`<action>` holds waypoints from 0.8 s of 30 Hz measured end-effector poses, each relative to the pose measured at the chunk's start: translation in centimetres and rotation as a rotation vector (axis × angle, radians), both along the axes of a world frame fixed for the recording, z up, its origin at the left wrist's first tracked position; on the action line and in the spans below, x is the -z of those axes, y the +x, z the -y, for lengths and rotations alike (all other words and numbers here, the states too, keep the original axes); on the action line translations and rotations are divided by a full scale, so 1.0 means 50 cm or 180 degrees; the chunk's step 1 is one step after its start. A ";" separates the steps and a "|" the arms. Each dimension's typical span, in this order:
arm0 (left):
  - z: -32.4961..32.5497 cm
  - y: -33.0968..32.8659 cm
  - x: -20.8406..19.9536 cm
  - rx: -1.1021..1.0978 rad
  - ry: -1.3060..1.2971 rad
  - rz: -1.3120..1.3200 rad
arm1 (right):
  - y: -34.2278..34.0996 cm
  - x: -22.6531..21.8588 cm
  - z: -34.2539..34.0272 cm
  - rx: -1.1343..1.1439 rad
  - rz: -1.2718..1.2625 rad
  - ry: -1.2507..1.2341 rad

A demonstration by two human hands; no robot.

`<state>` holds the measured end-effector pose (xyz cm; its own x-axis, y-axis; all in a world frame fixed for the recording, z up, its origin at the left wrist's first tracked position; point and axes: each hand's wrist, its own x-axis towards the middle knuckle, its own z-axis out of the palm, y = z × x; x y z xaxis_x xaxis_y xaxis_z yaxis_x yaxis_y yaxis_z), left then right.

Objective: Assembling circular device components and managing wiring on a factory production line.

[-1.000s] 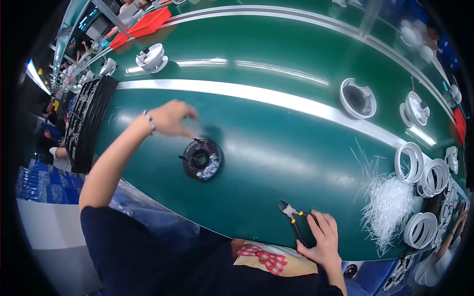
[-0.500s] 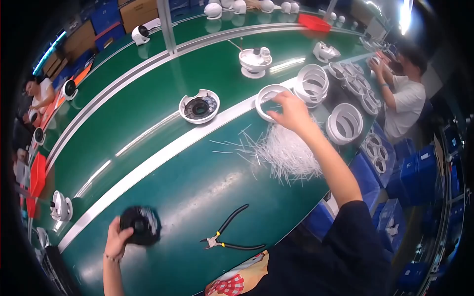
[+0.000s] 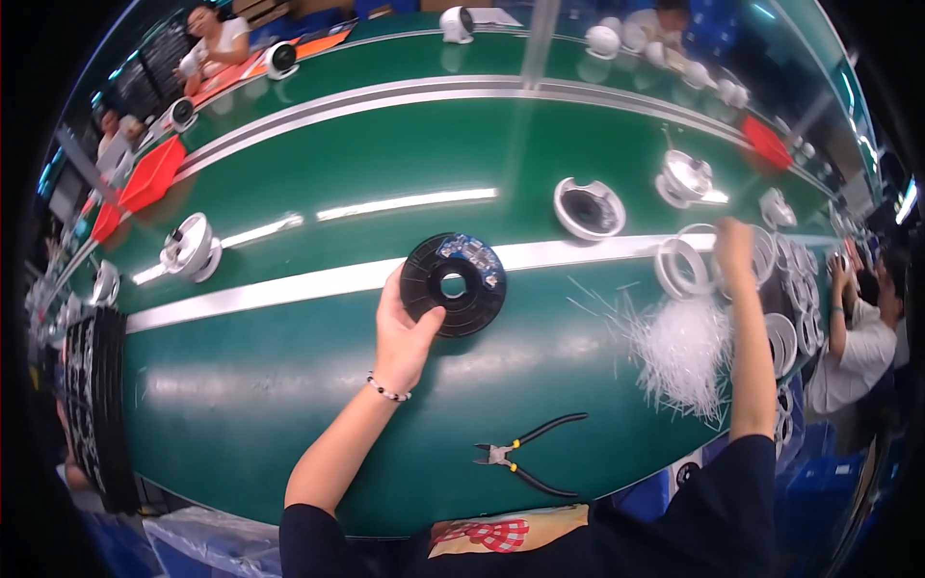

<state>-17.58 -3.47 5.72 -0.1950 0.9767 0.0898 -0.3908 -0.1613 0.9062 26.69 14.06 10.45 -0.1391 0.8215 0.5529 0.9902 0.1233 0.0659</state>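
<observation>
My left hand [image 3: 405, 337] grips a black disc [image 3: 424, 289] by its lower left edge, thumb on its face. The disc has a round hole in the middle and a blue circuit board along its upper right. Over at the right, my right hand [image 3: 734, 252] is closed at the edge of a thin white ring [image 3: 701, 231], slightly smeared by motion. Another white ring [image 3: 665, 275] lies just left of it. Below that hand spreads a heap of clear plastic strips [image 3: 682, 352]. Diagonal cutters [image 3: 501, 455] with black handles lie spread near the front edge.
A white bowl-shaped housing [image 3: 590, 226] with a dark inside sits on the green conveyor [image 3: 385, 159]. More white housings [image 3: 191, 248] stand along it. Stacked black discs [image 3: 101, 414] line the left end. White rings [image 3: 780, 337] are piled at right, near a co-worker [image 3: 862, 337].
My left hand has raised the black disc and brought it forward, its circuit board now showing. My right hand has closed at a white ring. The whole view has swung left.
</observation>
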 end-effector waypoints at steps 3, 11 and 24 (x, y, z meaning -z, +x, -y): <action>0.021 -0.015 0.012 -0.0444 0.0177 -0.0230 | -0.162 -0.075 0.061 -0.0907 -0.0571 0.0150; 0.043 -0.066 0.051 -0.0912 0.0298 -0.0585 | -0.471 0.065 0.274 -0.4121 0.0269 -0.1490; 0.050 -0.135 0.089 -0.0832 0.0062 -0.0283 | -0.562 0.068 0.290 -0.3752 -0.1092 -0.2203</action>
<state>-24.34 -5.96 1.26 -0.4308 0.8921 0.1362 -0.2527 -0.2641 0.9308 -1.40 -0.43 7.07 -0.8689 0.4346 0.2370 0.2386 0.7872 -0.5686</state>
